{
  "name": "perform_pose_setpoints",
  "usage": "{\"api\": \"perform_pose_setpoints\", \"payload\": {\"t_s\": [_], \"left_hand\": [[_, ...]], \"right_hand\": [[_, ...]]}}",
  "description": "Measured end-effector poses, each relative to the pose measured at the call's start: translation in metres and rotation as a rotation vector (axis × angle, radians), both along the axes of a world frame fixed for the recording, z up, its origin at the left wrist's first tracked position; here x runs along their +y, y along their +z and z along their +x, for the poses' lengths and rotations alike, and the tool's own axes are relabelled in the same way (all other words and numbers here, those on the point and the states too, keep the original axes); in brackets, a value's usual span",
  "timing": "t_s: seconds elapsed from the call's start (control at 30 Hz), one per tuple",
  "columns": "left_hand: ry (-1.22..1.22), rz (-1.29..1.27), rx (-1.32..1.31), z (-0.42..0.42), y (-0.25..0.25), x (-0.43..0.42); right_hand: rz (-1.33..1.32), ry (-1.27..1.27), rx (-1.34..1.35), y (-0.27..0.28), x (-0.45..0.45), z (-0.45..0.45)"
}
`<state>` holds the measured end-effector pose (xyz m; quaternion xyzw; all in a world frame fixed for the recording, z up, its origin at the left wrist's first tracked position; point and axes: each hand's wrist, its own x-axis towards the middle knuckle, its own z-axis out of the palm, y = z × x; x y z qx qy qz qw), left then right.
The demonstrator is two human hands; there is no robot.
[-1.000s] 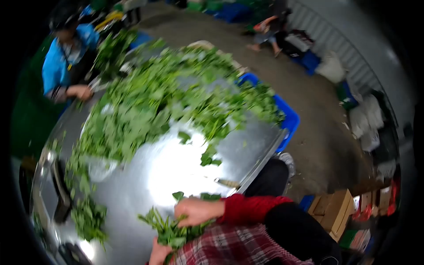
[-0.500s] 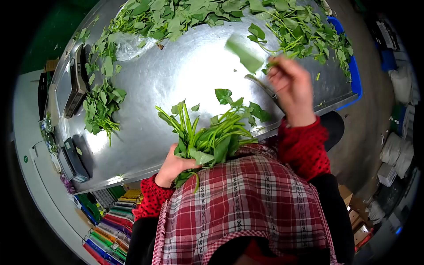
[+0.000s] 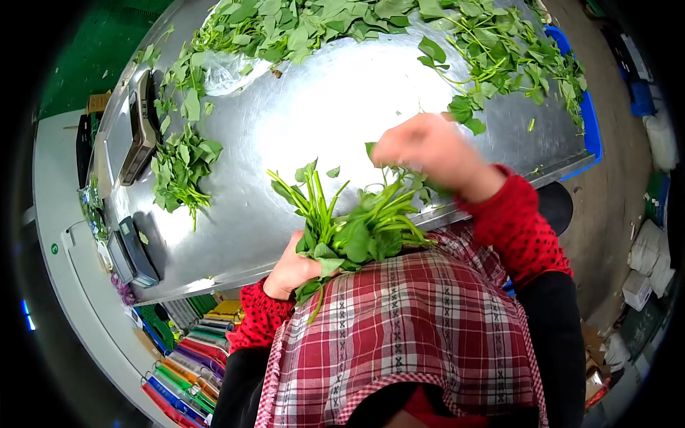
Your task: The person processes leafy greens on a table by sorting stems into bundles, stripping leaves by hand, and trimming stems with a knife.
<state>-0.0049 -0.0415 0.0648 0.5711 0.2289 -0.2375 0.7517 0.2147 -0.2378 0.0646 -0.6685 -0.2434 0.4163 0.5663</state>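
Observation:
My left hand (image 3: 292, 269) is wrapped round the lower part of a bunch of leafy green stems (image 3: 360, 228), held against my apron at the table's near edge. Pale cut stem ends point up and away from me. Above the bunch's right side, my right hand (image 3: 424, 150) is blurred, its fingers curled in. Whatever its fingers may hold is hidden. A green leaf (image 3: 369, 148) shows beside its fingertips, and a leafy sprig (image 3: 464, 110) lies just behind the hand.
Loose greens (image 3: 314, 28) are heaped along the far side of the metal table (image 3: 242, 242). Another bunch (image 3: 182, 171) lies at left, near a scale (image 3: 139, 132) and a dark device (image 3: 137, 251). A blue crate (image 3: 591, 128) stands beyond the right edge.
My right hand has moved left and nearer, from the table's right side to above the bunch. The blurred leaf beside it no longer shows. My left hand keeps its hold; the view has shifted slightly.

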Motion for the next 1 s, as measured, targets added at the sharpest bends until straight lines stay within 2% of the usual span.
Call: {"api": "perform_pose_setpoints", "payload": {"t_s": [0.03,0.07,0.13,0.17,0.2,0.27,0.33,0.37,0.4,0.47,0.53,0.57,0.6,0.67,0.73,0.77,0.8,0.87,0.9,0.93,0.97,1.0], "left_hand": [[-0.034,0.0,0.078,-0.006,-0.005,0.005],[-0.023,-0.004,0.076,-0.008,-0.006,0.006],[-0.08,0.038,-0.013,-0.009,-0.008,0.006],[-0.082,0.039,-0.011,-0.005,-0.006,0.006],[-0.169,0.091,-0.042,0.001,-0.002,0.006],[-0.246,0.155,-0.069,0.007,0.004,0.005],[-0.295,0.211,-0.156,0.007,0.008,0.005],[-0.241,0.184,-0.147,0.005,0.007,0.005],[-0.229,0.187,-0.144,0.002,0.005,0.005],[-0.225,0.185,-0.166,0.003,0.002,0.004],[-0.282,0.241,-0.238,0.008,0.002,0.004],[-0.349,0.26,-0.241,0.012,0.004,0.004],[-0.415,0.284,-0.245,0.015,0.006,0.006],[-0.417,0.306,-0.254,0.017,0.011,0.005],[-0.407,0.326,-0.26,0.013,0.012,0.007],[-0.426,0.341,-0.254,0.009,0.009,0.008],[-0.452,0.356,-0.254,0.009,0.008,0.009],[-0.467,0.381,-0.315,0.014,0.008,0.007],[-0.481,0.406,-0.368,0.017,0.008,0.006],[-0.482,0.41,-0.376,0.019,0.011,0.005],[-0.487,0.352,-0.292,0.023,0.015,0.004],[-0.477,0.305,-0.21,0.025,0.018,0.004]], "right_hand": [[0.189,-0.246,0.088,-0.005,-0.01,0.021],[0.16,-0.312,0.051,-0.006,-0.017,0.034],[0.056,-0.002,-0.034,-0.007,-0.007,0.018],[0.032,0.233,-0.215,-0.003,0.001,0.003],[0.031,0.325,-0.351,-0.015,0.005,-0.02],[0.118,0.695,-0.165,-0.018,0.016,-0.024],[-0.011,0.439,-0.03,-0.011,0.006,-0.007],[0.061,0.117,0.037,-0.013,-0.004,0.003],[0.167,-0.046,0.296,-0.012,-0.013,0.02],[0.121,-0.078,0.201,-0.004,-0.027,0.043],[-0.055,0.184,-0.036,0.006,-0.01,0.017],[0.11,0.282,-0.36,0.001,-0.001,-0.006],[0.134,0.424,-0.481,-0.009,0.005,-0.019],[0.006,0.673,-0.433,-0.017,0.009,-0.021],[-0.037,0.264,-0.341,-0.015,-0.001,-0.006],[-0.041,0.038,-0.166,-0.009,-0.003,0.008],[-0.11,0.019,-0.141,-0.006,-0.008,0.03],[0.009,0.008,-0.31,-0.013,0.001,0.02],[-0.134,0.24,-0.15,-0.003,0.01,0.016],[-0.007,0.244,-0.035,-0.012,0.022,-0.003],[0.117,0.349,0.21,-0.018,0.033,-0.012],[0.101,0.388,0.283,-0.02,0.035,-0.018]]}}
